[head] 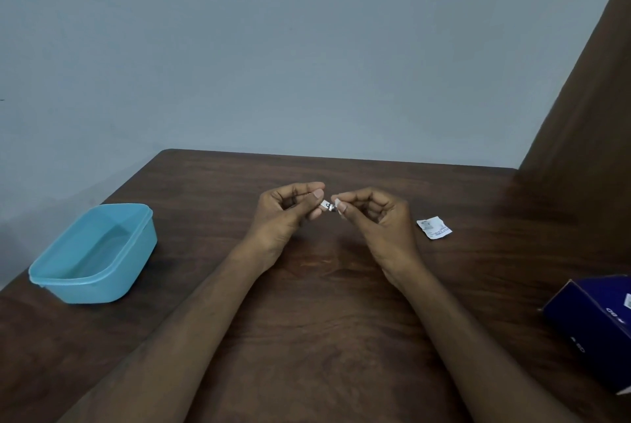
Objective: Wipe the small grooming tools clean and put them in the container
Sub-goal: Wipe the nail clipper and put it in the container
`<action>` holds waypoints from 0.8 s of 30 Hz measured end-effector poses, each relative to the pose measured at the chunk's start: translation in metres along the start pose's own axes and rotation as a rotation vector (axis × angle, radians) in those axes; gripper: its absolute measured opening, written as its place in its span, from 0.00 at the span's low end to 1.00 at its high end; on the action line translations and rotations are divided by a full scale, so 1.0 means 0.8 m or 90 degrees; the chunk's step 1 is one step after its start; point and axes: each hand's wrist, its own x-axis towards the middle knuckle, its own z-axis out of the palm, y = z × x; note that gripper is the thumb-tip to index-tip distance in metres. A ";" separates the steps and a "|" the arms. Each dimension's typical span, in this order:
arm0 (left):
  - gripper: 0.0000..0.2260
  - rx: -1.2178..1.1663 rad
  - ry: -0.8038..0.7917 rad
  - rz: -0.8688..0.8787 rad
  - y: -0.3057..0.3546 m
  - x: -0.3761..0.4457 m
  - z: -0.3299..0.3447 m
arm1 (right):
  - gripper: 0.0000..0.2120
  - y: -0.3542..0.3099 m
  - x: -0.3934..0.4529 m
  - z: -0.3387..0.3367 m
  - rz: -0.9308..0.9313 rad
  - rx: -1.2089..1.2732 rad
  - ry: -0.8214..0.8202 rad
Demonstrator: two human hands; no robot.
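Left hand: fingers curled, pinching small metal tool.
Right hand: pinching white wipe against tool.
Container: far left, uncovered.

Dim and soft all over, a bit blurry, bent at the edges, darkest at the right.

On the table, the container is set at the left, the packet right of centre, and the box at the near right edge.
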 end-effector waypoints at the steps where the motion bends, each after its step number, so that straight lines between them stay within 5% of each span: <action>1: 0.08 -0.032 0.011 -0.007 0.000 0.002 0.000 | 0.04 -0.001 -0.001 0.001 0.011 0.034 0.001; 10: 0.14 -0.016 -0.065 -0.073 0.000 -0.006 0.006 | 0.05 0.001 0.005 0.004 0.027 0.076 0.076; 18: 0.13 -0.016 -0.053 -0.054 -0.002 -0.005 0.006 | 0.05 0.000 0.000 0.010 -0.052 -0.143 0.069; 24: 0.22 -0.046 -0.031 -0.010 0.000 -0.003 0.007 | 0.08 0.002 0.004 0.001 -0.003 -0.256 0.127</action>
